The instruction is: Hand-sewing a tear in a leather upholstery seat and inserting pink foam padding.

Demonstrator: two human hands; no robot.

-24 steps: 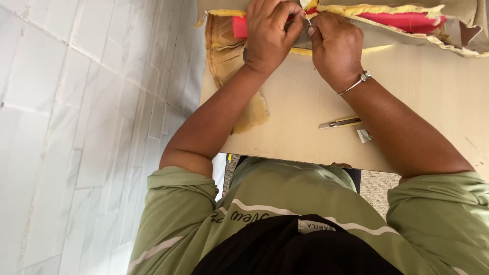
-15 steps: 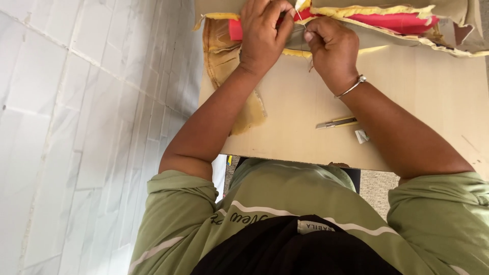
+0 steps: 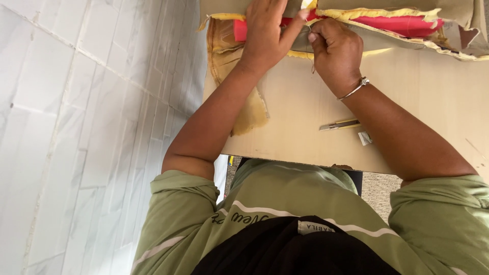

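The red and yellow fabric piece (image 3: 397,23) lies along the upper edge of the frame, at the far side of a tan board (image 3: 433,97) that fills the upper right; its red panel runs from upper centre out to the right, edged in frayed yellow, and a limp tan flap (image 3: 239,97) hangs down from its left end toward the middle of the frame. The left hand (image 3: 267,33) presses down flat on the red part at upper centre, fingers spread and the forefinger stretched right along the seam; the right hand (image 3: 336,53) sits just beside it, closed in a pinch at the yellow edge, and a thin thread (image 3: 313,63) seems to hang from that pinch, though whether a needle is in the fingers cannot be told. Compared with half a second ago, the right hand has drawn slightly down and away from the seam while the left has kept its place on the cloth; I judge that a stitch is being pulled through and the work on this stretch of edge is still in progress. Below the right wrist, which wears a thin metal bangle (image 3: 354,89), a yellow-handled cutter (image 3: 338,124) and a small pale scrap (image 3: 364,137) lie apart on the board. White wall tiles (image 3: 76,127) fill the left of the frame.
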